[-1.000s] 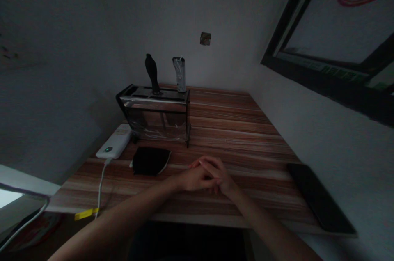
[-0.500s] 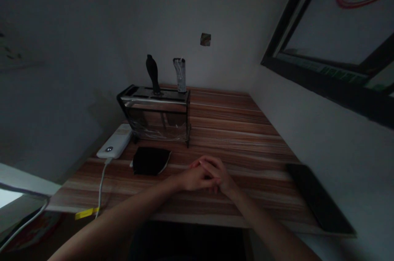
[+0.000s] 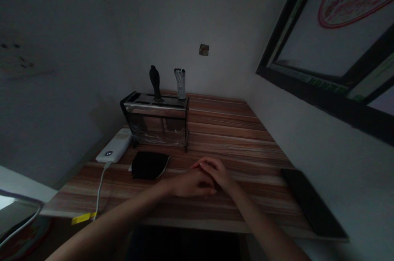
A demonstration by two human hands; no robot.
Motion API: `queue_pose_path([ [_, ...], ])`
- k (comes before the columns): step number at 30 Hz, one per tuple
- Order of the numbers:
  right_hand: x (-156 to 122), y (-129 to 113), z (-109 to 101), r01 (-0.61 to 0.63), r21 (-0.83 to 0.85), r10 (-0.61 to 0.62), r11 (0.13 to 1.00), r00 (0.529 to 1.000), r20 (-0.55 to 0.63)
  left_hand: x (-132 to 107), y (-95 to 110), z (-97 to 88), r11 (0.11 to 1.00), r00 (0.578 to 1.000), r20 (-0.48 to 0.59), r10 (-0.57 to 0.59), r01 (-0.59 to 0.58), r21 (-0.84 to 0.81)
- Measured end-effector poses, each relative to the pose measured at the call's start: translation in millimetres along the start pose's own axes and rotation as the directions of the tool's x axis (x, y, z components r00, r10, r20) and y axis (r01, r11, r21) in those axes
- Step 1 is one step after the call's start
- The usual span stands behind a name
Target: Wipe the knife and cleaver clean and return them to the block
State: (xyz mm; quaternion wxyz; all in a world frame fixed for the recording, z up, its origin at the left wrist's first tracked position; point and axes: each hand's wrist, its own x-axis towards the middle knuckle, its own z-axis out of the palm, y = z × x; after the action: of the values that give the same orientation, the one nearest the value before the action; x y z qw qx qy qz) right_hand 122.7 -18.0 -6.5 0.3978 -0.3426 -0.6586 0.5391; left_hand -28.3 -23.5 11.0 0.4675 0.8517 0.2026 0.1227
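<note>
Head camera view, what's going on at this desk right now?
The person's left hand and right hand rest together on the wooden desk, holding nothing. Just left of them lies a black pouch, beside a white power bank with a cable running off the desk edge. Behind stands a clear rack, and a dark slab lies by the right wall.

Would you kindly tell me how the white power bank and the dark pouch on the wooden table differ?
The power bank is white and slab-like; the pouch is dark with a rounded corner. The power bank has a white cable plugged in; the pouch has none. The pouch lies nearer the left hand than the power bank does. Both lie flat on the table before the knife rack.
</note>
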Motion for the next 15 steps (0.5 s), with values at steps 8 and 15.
queue_pose_path([
  [8,4,-13,-27,-0.060,-0.141,0.059,0.988,0.998,-0.010,-91,28,-80.8,0.986,0.889,-0.436,-0.136,0.163,0.025],
  [15,25,-48,-47,0.002,-0.205,-0.014,0.979,0.998,-0.056,-160,1,-154.9,0.979,0.133,-0.989,0.070,0.182,0.094],
])
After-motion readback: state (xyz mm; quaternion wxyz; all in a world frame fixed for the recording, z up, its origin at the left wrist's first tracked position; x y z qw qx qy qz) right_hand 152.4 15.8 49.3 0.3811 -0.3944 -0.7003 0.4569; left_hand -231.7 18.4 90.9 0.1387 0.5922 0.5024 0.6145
